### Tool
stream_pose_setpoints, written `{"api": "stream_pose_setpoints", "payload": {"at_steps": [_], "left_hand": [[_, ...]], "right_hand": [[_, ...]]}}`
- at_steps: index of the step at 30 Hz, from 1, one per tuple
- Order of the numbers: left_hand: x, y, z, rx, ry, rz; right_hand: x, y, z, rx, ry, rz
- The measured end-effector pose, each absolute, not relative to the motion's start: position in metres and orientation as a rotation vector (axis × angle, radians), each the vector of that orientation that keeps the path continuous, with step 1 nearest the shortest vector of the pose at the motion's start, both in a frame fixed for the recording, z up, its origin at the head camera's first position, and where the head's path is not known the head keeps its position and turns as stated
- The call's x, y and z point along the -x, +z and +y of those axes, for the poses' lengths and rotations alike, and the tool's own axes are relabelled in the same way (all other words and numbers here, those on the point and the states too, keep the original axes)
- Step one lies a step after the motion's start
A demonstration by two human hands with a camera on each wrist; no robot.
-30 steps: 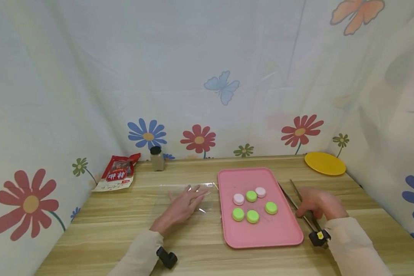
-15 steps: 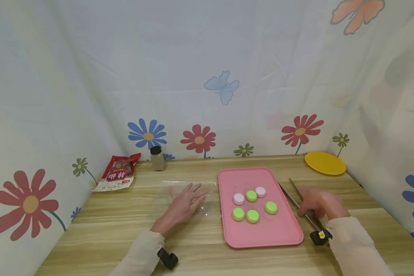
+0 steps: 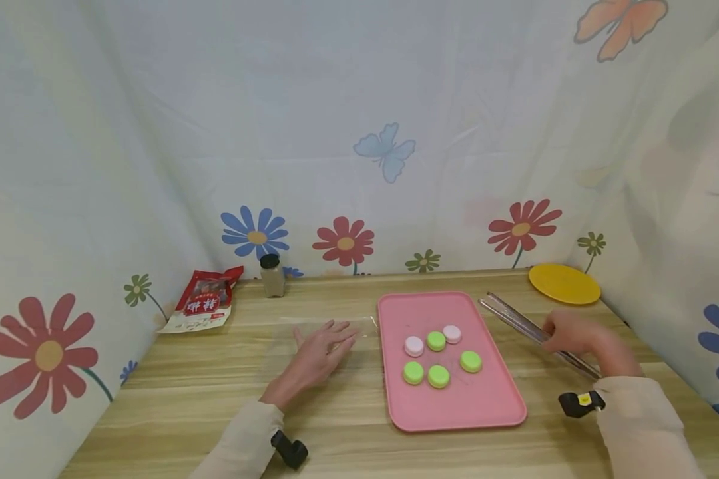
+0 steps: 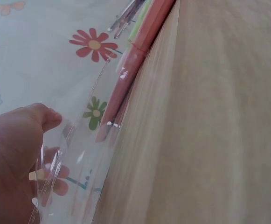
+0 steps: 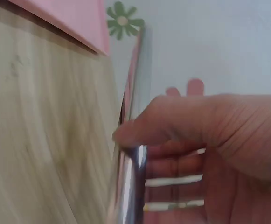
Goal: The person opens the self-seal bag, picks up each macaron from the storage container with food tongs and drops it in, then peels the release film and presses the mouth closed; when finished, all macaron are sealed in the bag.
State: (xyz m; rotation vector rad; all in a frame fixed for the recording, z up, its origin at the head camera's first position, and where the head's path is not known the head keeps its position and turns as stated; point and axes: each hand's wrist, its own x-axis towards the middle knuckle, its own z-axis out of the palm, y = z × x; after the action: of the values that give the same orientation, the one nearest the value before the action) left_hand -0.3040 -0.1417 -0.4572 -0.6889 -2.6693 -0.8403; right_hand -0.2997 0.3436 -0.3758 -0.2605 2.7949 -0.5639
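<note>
— Where are the tongs (image 3: 515, 321), and how does your right hand (image 3: 588, 338) hold them?

— Just beyond the pink tray's (image 3: 443, 414) right side, pinched between your thumb and fingers, the two arms lying close together and the tips near the tray's edge.

— How do they look to handle?

— Likely light, stiff yet springy, the shiny metal perhaps slick; mid-length, with thumb and fingers on opposite sides, seems the sound place to hold.

— And your left hand (image 3: 316, 356)?

— Fingers spread at the clear plastic film (image 4: 81, 154) left of the tray; whether they press it or merely rest, these views cannot tell. The film looks feather-light, limp and apt to crease, probably best taken by an edge.
</note>
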Motion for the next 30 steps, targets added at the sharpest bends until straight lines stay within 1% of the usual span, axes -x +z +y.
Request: {"api": "stream_pose_setpoints", "payload": {"at_steps": [5, 8, 30], "left_hand": [[0.305, -0.457, -0.142, 0.703, -0.877, -2.641], [0.306, -0.457, -0.142, 0.714, -0.881, -2.620], [0.305, -0.457, -0.142, 0.706, -0.978, -2.595]], "right_hand": [[0.301, -0.375, 0.352, 0.500, -0.616, 2.878], [0.301, -0.376, 0.352, 0.583, -0.651, 2.921], [0.309, -0.392, 0.339, 0.590, -0.764, 2.866]]}}
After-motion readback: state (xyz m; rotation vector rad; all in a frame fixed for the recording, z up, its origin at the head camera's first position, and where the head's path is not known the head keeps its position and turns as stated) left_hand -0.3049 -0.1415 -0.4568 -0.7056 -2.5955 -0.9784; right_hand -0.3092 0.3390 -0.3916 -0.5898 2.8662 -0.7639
